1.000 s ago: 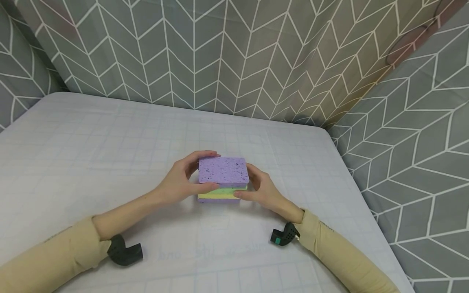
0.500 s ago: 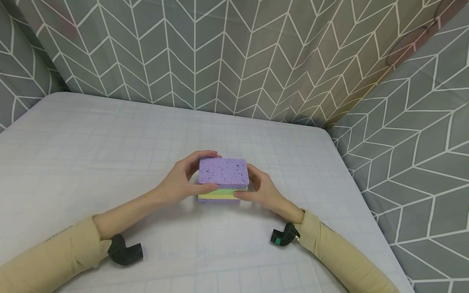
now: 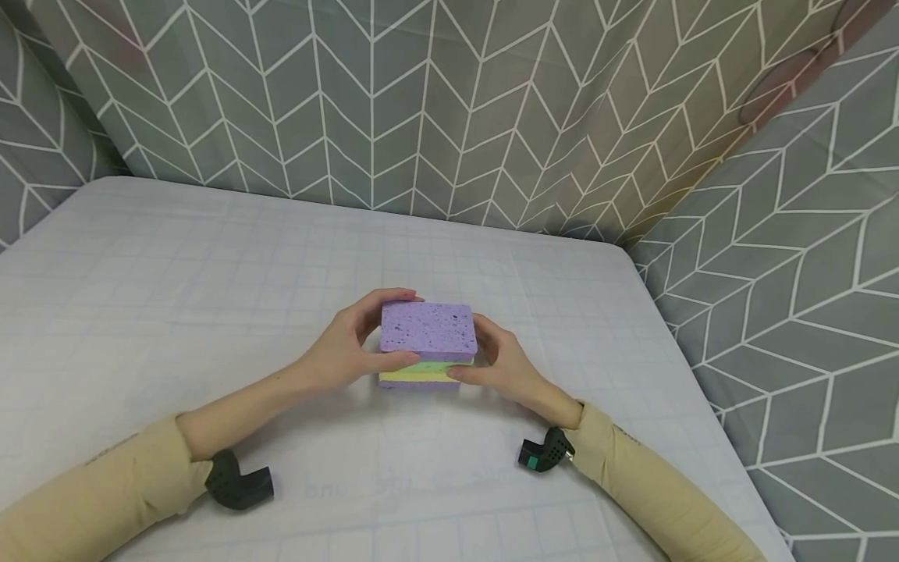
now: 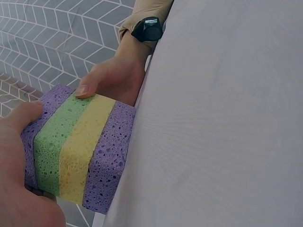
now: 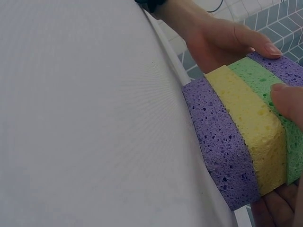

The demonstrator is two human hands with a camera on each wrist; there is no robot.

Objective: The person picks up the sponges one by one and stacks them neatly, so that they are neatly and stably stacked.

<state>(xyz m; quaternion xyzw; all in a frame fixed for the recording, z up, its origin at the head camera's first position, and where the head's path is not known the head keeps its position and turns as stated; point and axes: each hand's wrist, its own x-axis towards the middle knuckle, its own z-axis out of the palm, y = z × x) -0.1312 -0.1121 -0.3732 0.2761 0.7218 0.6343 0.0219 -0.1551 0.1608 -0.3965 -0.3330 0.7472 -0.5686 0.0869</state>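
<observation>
A stack of porous sponges sits on the white-covered table in front of me. On top lies a purple sponge [image 3: 428, 328], over a green sponge [image 4: 61, 127], a yellow sponge [image 5: 246, 113] and another purple sponge [image 4: 109, 156] at the bottom. From the left side my left hand [image 3: 344, 351] grips the top purple sponge, thumb on its front face and fingers round the back. My right hand [image 3: 509, 367] holds the stack's right side, its thumb pressed on the green layer's front. The fingers behind the stack are mostly hidden.
The white tablecloth [image 3: 211, 265] has faint grid lines. Grey curtains [image 3: 449, 109] with white chevrons hang beyond the table's far edge and along the right. Black wrist cameras [image 3: 239, 480] are worn at both beige sleeves.
</observation>
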